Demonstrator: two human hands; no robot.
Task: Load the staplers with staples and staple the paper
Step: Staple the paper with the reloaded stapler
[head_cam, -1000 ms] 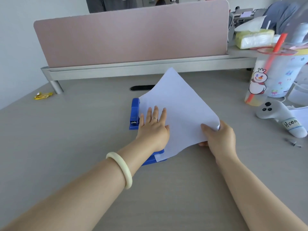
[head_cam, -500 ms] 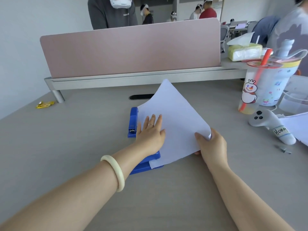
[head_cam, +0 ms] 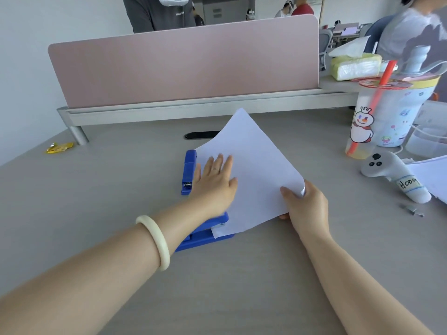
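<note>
A white sheet of paper (head_cam: 254,165) lies tilted on the grey desk, its far corner curling up. Its near corner sits in the jaw of a blue stapler (head_cam: 205,235) lying under my wrist. My left hand (head_cam: 214,184) rests flat, fingers spread, palm down over this stapler and the paper's left edge. A second blue stapler (head_cam: 189,165) lies just left of my fingers, partly under the sheet. My right hand (head_cam: 304,206) pinches the paper's right corner. Loose staples (head_cam: 412,210) lie at the far right.
A pink divider (head_cam: 183,68) runs along the back of the desk. At right stand a printed drink cup with a red straw (head_cam: 387,117), a grey controller (head_cam: 391,175), more paper (head_cam: 433,175) and a tissue pack (head_cam: 355,66). A yellow wrapper (head_cam: 59,148) lies far left.
The view has tilted upward, showing more of the room behind the divider. Both hands keep the same hold on paper and stapler.
</note>
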